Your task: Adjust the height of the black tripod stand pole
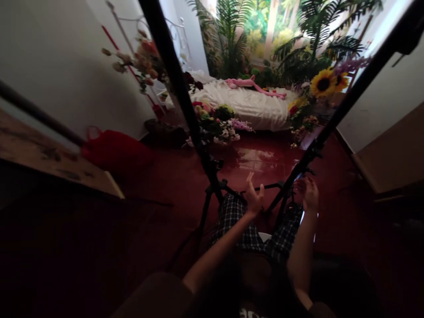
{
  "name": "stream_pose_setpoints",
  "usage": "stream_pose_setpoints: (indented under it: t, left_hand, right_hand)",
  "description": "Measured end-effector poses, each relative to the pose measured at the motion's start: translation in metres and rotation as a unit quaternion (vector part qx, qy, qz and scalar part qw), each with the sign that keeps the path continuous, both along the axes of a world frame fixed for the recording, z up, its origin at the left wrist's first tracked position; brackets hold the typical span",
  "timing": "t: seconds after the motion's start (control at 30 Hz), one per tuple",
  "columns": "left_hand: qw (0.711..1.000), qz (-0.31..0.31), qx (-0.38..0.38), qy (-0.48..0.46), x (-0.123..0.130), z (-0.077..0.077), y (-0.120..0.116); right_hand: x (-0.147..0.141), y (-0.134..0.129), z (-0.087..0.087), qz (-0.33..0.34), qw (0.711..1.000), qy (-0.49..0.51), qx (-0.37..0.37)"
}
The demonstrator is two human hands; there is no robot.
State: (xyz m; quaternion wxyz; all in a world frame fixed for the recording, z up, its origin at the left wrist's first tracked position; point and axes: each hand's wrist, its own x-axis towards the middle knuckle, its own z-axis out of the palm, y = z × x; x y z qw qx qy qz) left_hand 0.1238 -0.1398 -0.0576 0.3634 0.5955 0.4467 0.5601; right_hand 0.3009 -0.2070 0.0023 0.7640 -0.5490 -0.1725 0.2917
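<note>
Head view. Left hand: held up over the lap, fingers spread, thumb well apart, nothing visible in its grasp. Right hand: raised, fingers loosely curled, just beside the right black stand; contact or a hold cannot be determined in the dim light. That stand leans in from the upper right. The left black stand slants down from the top to near the left knee, with the left hand between the two.

Obstructions: both poles cut across the view ahead, the left one partly masking a white-draped bed and the flowers before it. A pink plush toy lies on the drape. Sunflowers stand near its right end, palm fronds behind. A red bag rests on the left, beside a patterned panel.
</note>
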Motion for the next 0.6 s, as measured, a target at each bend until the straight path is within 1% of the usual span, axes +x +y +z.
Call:
stream_pose_setpoints:
  t: [0.07, 0.13, 0.2, 0.23, 0.3, 0.37, 0.43, 0.5, 0.53, 0.6]
  left_hand:
    - [0.996, -0.087, 0.029, -0.019, 0.029, 0.030, 0.001]
    - [0.983, -0.162, 0.082, -0.033, 0.060, 0.058, 0.008]
    - [0.965, -0.222, 0.131, -0.040, 0.091, 0.078, 0.018]
    - [0.958, -0.248, 0.139, -0.038, 0.106, 0.084, 0.024]
    - [0.949, -0.288, 0.128, -0.014, 0.131, 0.088, 0.035]
    - [0.949, -0.294, 0.113, 0.019, 0.149, 0.083, 0.041]
    - [0.958, -0.260, 0.116, 0.035, 0.157, 0.074, 0.043]
    - [0.967, -0.218, 0.130, 0.029, 0.160, 0.066, 0.043]
    - [0.969, -0.206, 0.137, 0.023, 0.161, 0.064, 0.042]
    - [0.968, -0.202, 0.148, 0.011, 0.161, 0.061, 0.042]
  right_hand:
    - [0.000, -0.002, 0.002, 0.002, 1.000, 0.004, 0.004]
    - [0.001, -0.005, 0.004, -0.002, 1.000, 0.008, 0.006]
    - [0.003, -0.008, 0.005, -0.003, 1.000, 0.009, 0.012]
    - [0.004, -0.010, 0.004, -0.001, 1.000, 0.009, 0.016]
    - [0.006, -0.012, 0.002, -0.003, 1.000, 0.008, 0.021]
    - [0.009, -0.013, -0.001, -0.012, 1.000, 0.003, 0.020]
    - [0.011, -0.013, -0.005, -0.020, 1.000, -0.008, 0.015]
    - [0.014, -0.011, -0.007, -0.027, 0.999, -0.019, 0.012]
    - [0.016, -0.009, -0.006, -0.030, 0.999, -0.024, 0.009]
    - [0.021, -0.004, -0.003, -0.031, 0.999, -0.036, -0.002]
